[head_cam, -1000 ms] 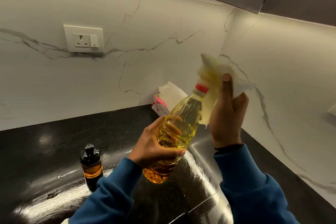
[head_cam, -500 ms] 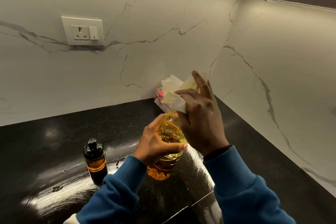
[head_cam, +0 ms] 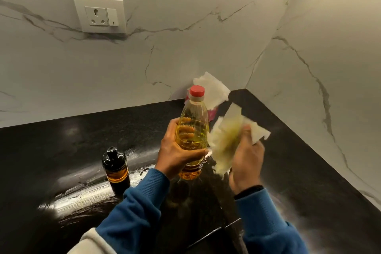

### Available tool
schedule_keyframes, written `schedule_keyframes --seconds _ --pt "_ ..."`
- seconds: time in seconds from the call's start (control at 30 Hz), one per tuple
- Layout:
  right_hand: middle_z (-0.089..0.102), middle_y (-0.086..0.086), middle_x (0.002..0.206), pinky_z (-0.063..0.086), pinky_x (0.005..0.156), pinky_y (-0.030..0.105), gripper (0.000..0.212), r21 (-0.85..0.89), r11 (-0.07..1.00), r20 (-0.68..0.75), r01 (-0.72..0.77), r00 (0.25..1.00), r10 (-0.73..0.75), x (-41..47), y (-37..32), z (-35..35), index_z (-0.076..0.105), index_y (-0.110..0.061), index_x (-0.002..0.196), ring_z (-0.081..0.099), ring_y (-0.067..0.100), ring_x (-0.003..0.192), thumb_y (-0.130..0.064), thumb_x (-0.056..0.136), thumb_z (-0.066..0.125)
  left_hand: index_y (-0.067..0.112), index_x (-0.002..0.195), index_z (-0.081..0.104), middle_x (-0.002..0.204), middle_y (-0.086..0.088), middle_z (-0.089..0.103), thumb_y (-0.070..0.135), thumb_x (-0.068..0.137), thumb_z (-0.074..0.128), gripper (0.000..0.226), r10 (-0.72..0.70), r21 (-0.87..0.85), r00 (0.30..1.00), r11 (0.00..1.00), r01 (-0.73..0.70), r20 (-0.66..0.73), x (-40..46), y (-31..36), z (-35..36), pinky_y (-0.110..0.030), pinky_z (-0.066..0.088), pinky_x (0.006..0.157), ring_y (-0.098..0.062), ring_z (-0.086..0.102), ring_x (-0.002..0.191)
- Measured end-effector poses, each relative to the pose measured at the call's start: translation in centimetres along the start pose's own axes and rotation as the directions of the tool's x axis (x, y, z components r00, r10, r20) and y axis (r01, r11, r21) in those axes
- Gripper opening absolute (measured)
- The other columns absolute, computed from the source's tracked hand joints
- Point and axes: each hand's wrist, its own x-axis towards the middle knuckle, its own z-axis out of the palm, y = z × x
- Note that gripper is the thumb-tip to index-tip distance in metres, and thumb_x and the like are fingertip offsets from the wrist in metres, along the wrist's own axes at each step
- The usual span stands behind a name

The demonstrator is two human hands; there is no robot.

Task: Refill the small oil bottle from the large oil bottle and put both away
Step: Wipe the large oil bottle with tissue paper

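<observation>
1. Both arms are covered by long blue sleeves [head_cam: 144,208] of a soft knitted fabric.
2. Each sleeve is finished with a ribbed cuff [head_cam: 158,177] at the wrist.
3. A dark band [head_cam: 248,190] is seen under the right cuff.
4. A pale cream panel [head_cam: 92,242] is set into the left sleeve near the lower edge.
5. The left hand [head_cam: 175,154] and right hand [head_cam: 246,163] are bare.

Dim warm light, glare on the wet countertop [head_cam: 86,198], edges warped.

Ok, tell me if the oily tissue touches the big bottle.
Cannot tell: in the head view the tissue edge meets the large oil bottle outline, with neither gap nor contact plain.
</observation>
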Motion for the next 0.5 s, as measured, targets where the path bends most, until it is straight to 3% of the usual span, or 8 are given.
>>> schedule_keyframes --seconds 0.13,0.3,0.37,0.5 --pt "0.071 0.000 0.090 0.055 0.060 0.026 0.019 -0.121 0.951 0.067 -0.283 0.954 0.293 0.8 3.2 -0.7 0.062 -0.017 0.101 0.070 0.009 0.071 -0.028 0.102 0.046 0.029 0.128 0.050 0.119 0.007 0.066 0.013 0.057 0.097 0.087 -0.001 0.041 0.997 0.999 0.005 -0.083 0.8 -1.3 0.7 -0.037 0.055 0.097 -0.005 0.066 0.109" --pt "0.075 0.006 0.082 0.058 0.082 0.051 0.017 -0.266 0.896 0.163 -0.354 0.900 0.404 2.2 6.6 -0.7 0.069 -0.014 0.090 0.070 0.023 0.077 -0.019 0.099 0.055 0.033 0.122 0.050 0.113 0.010 0.066 0.011 0.056 0.097 0.084 -0.042 0.061 0.987 0.997 0.052 -0.158 2.5 -2.7 1.8 -0.016 0.055 0.082 0.004 0.065 0.102" --pt "0.075 0.007 0.086 0.056 0.084 0.050 0.017 -0.306 0.878 0.168 -0.368 0.887 0.430 3.0 7.9 -0.6 0.070 -0.013 0.093 0.070 0.024 0.081 -0.020 0.099 0.055 0.039 0.118 0.051 0.113 0.014 0.066 0.012 0.056 0.097 0.082 -0.067 0.086 0.985 0.993 0.082 -0.159 3.4 -3.3 1.9 -0.014 0.053 0.081 0.006 0.064 0.103" --pt "0.073 0.006 0.089 0.057 0.076 0.035 0.020 -0.335 0.862 0.184 -0.379 0.872 0.455 4.2 9.9 -0.1 0.070 -0.009 0.099 0.068 0.020 0.084 -0.019 0.100 0.053 0.040 0.117 0.053 0.113 0.012 0.069 0.014 0.054 0.098 0.082 -0.094 0.119 0.977 0.986 0.118 -0.191 4.7 -4.6 2.1 -0.029 0.057 0.089 -0.001 0.067 0.105"
